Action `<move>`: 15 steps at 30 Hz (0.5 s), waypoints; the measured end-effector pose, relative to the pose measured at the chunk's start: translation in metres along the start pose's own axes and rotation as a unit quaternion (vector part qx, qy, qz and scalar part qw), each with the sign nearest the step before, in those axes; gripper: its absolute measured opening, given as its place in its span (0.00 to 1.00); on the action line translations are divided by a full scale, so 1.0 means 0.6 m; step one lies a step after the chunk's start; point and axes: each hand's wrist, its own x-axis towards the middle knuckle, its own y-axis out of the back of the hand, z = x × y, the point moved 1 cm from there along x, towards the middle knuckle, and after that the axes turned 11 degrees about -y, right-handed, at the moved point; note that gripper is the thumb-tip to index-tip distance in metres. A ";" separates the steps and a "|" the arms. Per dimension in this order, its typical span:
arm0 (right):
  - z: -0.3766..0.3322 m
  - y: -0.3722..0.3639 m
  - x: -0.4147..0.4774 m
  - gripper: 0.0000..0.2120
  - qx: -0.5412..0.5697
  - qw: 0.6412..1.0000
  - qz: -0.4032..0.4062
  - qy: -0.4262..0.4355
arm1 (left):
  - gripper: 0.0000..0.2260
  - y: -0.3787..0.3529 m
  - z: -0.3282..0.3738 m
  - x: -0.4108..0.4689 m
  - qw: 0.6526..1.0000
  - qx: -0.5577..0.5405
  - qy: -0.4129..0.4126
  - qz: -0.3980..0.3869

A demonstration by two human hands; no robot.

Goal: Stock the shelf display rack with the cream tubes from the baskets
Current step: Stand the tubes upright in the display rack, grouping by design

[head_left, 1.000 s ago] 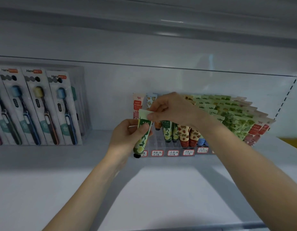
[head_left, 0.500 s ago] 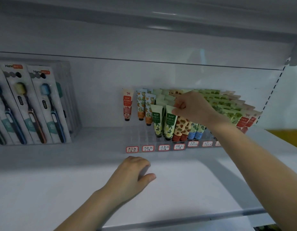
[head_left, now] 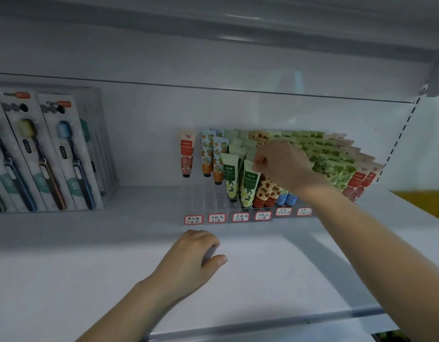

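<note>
A clear display rack with labelled slots stands at the back of the white shelf, holding several upright cream tubes. My right hand pinches the top edge of a green-and-cream tube that stands in a front slot, beside a matching tube. To the left stand a pink tube and orange-patterned tubes. My left hand rests on the shelf in front of the rack with fingers loosely curled, holding nothing.
Packaged toothbrushes lean against the back wall at the left. The shelf board has a metal front lip. Another shelf hangs overhead, with a bracket at the right.
My left hand let go of the green tube and dropped to the shelf. My right hand carried the tube into a front slot of the rack and still pinches its top.
</note>
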 end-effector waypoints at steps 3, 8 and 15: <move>-0.010 -0.003 0.003 0.09 -0.018 1.000 -0.002 0.004 | 0.28 0.001 -0.001 -0.001 1.000 0.004 0.007 -0.008; -0.006 -0.011 0.005 0.07 -0.008 1.000 -0.018 -0.005 | 0.22 -0.001 -0.003 -0.003 1.000 0.011 0.003 -0.009; 0.002 -0.005 0.005 0.09 -0.024 1.000 -0.016 -0.002 | 0.33 -0.002 -0.005 -0.004 1.000 0.007 -0.001 0.002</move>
